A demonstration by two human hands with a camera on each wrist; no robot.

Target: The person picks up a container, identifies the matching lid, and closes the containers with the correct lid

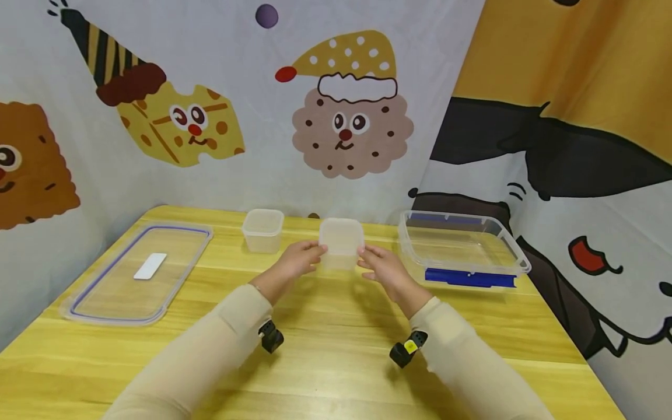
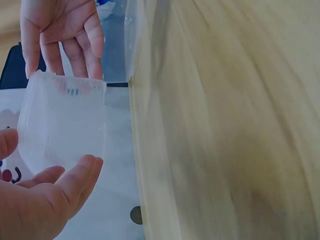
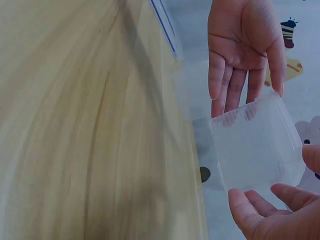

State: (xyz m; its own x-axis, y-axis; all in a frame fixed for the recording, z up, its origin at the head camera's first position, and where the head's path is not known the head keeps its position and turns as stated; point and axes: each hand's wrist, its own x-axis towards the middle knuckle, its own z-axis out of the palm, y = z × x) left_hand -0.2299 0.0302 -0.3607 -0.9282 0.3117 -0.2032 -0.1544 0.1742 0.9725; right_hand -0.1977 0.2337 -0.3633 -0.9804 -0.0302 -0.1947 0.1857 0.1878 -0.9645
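Observation:
Between my two hands is a small translucent plastic container (image 1: 341,238) with a frosted lid, raised above the table. My left hand (image 1: 299,259) grips its left side, thumb near the lid and fingers along the wall. From the right, my right hand (image 1: 388,269) holds the opposite side the same way. Both wrist views show the container (image 2: 65,120) with fingertips at its two ends. A similar small container (image 1: 263,231) stands on the table to the left of my left hand. The large clear box (image 1: 472,251) with a blue clip sits right of my right hand.
On the left of the wooden table (image 1: 325,361) lies a large clear lid (image 1: 181,280) with a blue seal, bearing a white rectangular piece (image 1: 150,266). A cartoon-printed curtain (image 1: 252,116) hangs behind the table's back edge.

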